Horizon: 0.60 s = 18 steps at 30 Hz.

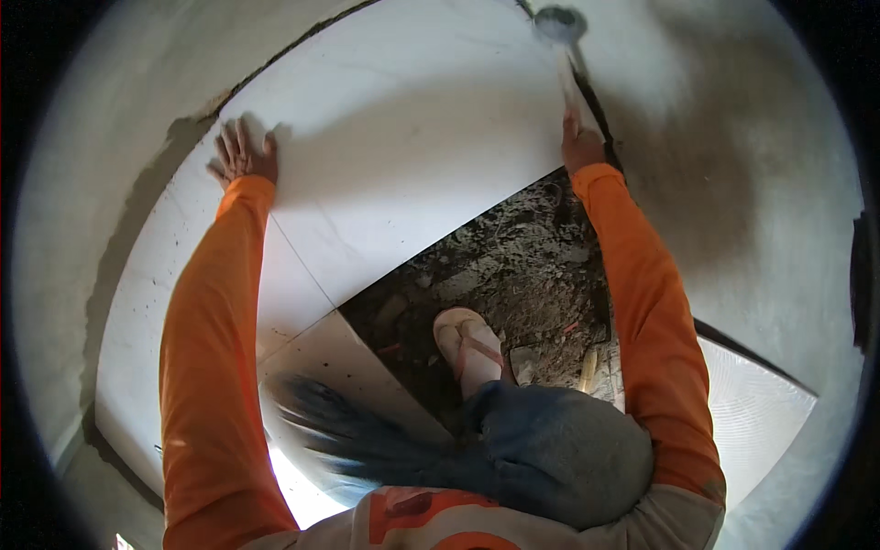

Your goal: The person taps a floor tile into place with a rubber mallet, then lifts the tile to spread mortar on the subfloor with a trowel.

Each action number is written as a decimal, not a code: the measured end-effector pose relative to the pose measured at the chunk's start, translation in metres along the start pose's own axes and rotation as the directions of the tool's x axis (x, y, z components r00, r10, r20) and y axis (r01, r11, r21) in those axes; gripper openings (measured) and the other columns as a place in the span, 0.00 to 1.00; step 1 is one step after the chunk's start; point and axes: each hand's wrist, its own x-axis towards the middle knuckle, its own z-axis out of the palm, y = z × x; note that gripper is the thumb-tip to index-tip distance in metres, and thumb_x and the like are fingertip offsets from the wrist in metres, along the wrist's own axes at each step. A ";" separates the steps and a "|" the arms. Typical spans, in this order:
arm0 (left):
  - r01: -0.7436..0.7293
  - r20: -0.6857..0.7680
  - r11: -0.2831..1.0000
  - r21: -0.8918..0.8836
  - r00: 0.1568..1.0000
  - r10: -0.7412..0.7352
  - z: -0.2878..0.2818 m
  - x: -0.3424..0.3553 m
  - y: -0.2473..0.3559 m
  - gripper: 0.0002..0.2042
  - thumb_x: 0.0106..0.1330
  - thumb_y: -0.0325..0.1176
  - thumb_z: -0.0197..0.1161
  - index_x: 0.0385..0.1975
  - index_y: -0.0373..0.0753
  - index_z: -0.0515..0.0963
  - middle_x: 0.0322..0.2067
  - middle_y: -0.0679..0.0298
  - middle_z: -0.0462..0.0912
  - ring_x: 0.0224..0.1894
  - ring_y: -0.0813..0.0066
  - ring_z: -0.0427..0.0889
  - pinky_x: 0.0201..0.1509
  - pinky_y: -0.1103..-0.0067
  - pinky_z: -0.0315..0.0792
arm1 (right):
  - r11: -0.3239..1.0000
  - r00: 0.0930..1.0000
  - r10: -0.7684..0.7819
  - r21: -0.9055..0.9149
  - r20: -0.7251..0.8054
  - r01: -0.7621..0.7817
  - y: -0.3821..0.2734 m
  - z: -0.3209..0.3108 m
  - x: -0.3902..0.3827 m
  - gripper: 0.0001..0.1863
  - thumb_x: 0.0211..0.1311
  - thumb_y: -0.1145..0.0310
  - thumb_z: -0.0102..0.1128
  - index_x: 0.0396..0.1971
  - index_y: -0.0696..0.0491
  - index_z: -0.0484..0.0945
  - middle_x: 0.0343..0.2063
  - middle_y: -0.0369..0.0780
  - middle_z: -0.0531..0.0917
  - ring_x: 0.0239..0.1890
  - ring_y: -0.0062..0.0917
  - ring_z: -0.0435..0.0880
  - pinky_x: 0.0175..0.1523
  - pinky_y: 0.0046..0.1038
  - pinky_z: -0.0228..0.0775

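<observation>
On the large white tile (403,156), the left hand (240,158) lies flat with fingers spread near its far corner; the right hand (579,142) grips a mallet (561,41) whose handle points away along the tile's right edge.

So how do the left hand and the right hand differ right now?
The left hand lies flat, fingers spread, on the big white tile near its far left edge; the right hand is closed around a mallet handle at the tile's right edge. The left hand holds nothing; the right raises the mallet, its head blurred. Both reach out from orange sleeves.
</observation>
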 end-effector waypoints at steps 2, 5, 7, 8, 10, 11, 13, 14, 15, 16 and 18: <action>0.054 0.077 0.998 0.015 0.996 -0.055 -0.015 -0.026 0.029 0.35 0.66 0.61 0.42 0.71 0.53 0.51 0.73 0.68 0.44 0.75 0.64 0.39 0.72 0.47 0.33 | 0.967 0.951 0.194 0.113 0.242 -0.227 0.008 -0.010 -0.001 0.34 0.64 0.32 0.36 0.17 0.50 0.66 0.13 0.33 0.66 0.16 0.24 0.65 0.24 0.33 0.59; -0.482 -0.142 0.870 -0.104 0.873 0.467 -0.043 -0.136 0.106 0.31 0.64 0.56 0.50 0.65 0.47 0.62 0.72 0.57 0.50 0.74 0.54 0.43 0.70 0.42 0.34 | 0.847 0.958 0.175 0.461 0.227 -0.264 0.014 -0.035 -0.021 0.32 0.64 0.32 0.40 0.19 0.48 0.64 0.10 0.30 0.60 0.09 0.18 0.59 0.16 0.26 0.52; -0.638 -0.249 0.633 -0.439 0.763 0.596 -0.064 -0.221 0.162 0.21 0.61 0.52 0.56 0.43 0.40 0.78 0.70 0.51 0.51 0.74 0.48 0.41 0.69 0.41 0.33 | 0.780 0.983 0.130 0.598 0.133 -0.184 0.018 -0.057 -0.052 0.31 0.64 0.33 0.41 0.19 0.48 0.64 0.10 0.30 0.61 0.09 0.16 0.58 0.15 0.23 0.51; -0.617 -0.219 0.662 -0.426 0.780 0.586 -0.073 -0.254 0.190 0.18 0.59 0.51 0.59 0.33 0.40 0.80 0.70 0.51 0.52 0.74 0.48 0.42 0.69 0.41 0.32 | 0.752 0.989 0.070 0.645 0.127 -0.135 0.020 -0.065 -0.067 0.31 0.64 0.33 0.42 0.20 0.48 0.64 0.10 0.30 0.61 0.09 0.15 0.58 0.14 0.22 0.50; -0.505 -0.090 0.692 -0.516 0.835 0.543 -0.086 -0.290 0.220 0.16 0.56 0.48 0.63 0.28 0.40 0.81 0.70 0.52 0.51 0.74 0.50 0.40 0.69 0.40 0.33 | 0.729 1.000 -0.022 0.684 0.001 0.015 0.026 -0.088 -0.086 0.30 0.65 0.34 0.42 0.20 0.48 0.64 0.10 0.30 0.61 0.09 0.14 0.59 0.14 0.20 0.50; -0.477 -0.069 0.716 -0.509 0.853 0.518 -0.090 -0.298 0.232 0.15 0.56 0.48 0.63 0.27 0.40 0.81 0.71 0.52 0.50 0.74 0.50 0.39 0.69 0.40 0.33 | 0.719 0.996 -0.078 0.689 -0.045 0.087 0.028 -0.096 -0.095 0.30 0.66 0.35 0.42 0.21 0.49 0.64 0.10 0.30 0.62 0.09 0.14 0.59 0.14 0.19 0.50; -0.411 -0.045 0.761 -0.502 0.891 0.451 -0.093 -0.303 0.244 0.12 0.55 0.44 0.66 0.27 0.40 0.82 0.71 0.54 0.50 0.75 0.51 0.38 0.69 0.40 0.34 | 0.675 0.989 -0.116 0.724 -0.088 0.144 0.030 -0.111 -0.107 0.29 0.67 0.36 0.42 0.21 0.49 0.65 0.10 0.31 0.61 0.09 0.14 0.59 0.14 0.19 0.50; -0.395 -0.021 0.772 -0.498 0.895 0.445 -0.092 -0.302 0.247 0.12 0.55 0.44 0.65 0.27 0.41 0.82 0.71 0.55 0.51 0.75 0.51 0.38 0.69 0.41 0.35 | 0.647 0.985 -0.136 0.742 -0.111 0.172 0.029 -0.116 -0.111 0.29 0.68 0.37 0.41 0.21 0.50 0.65 0.09 0.31 0.61 0.09 0.14 0.58 0.14 0.19 0.50; -0.366 0.035 0.790 -0.492 0.898 0.439 -0.091 -0.299 0.248 0.12 0.56 0.44 0.65 0.28 0.41 0.82 0.71 0.56 0.51 0.75 0.51 0.38 0.70 0.41 0.35 | 0.636 0.985 -0.138 0.753 -0.106 0.170 0.027 -0.121 -0.113 0.29 0.68 0.38 0.41 0.21 0.50 0.65 0.09 0.31 0.61 0.09 0.14 0.58 0.14 0.19 0.50; -0.316 0.164 0.810 -0.494 0.881 0.444 -0.089 -0.298 0.249 0.12 0.56 0.44 0.65 0.28 0.41 0.83 0.71 0.56 0.51 0.74 0.51 0.39 0.70 0.41 0.35 | 0.622 0.985 -0.141 0.765 -0.101 0.168 0.023 -0.123 -0.115 0.29 0.69 0.39 0.41 0.21 0.50 0.65 0.09 0.31 0.61 0.09 0.14 0.58 0.14 0.19 0.50; -0.336 0.101 0.803 -0.492 0.894 0.436 -0.084 -0.301 0.250 0.10 0.58 0.42 0.64 0.29 0.42 0.83 0.69 0.58 0.57 0.74 0.53 0.42 0.70 0.43 0.35 | 0.588 0.983 -0.152 0.791 -0.101 0.172 0.012 -0.128 -0.118 0.29 0.70 0.40 0.40 0.19 0.50 0.64 0.09 0.30 0.61 0.10 0.14 0.58 0.15 0.19 0.49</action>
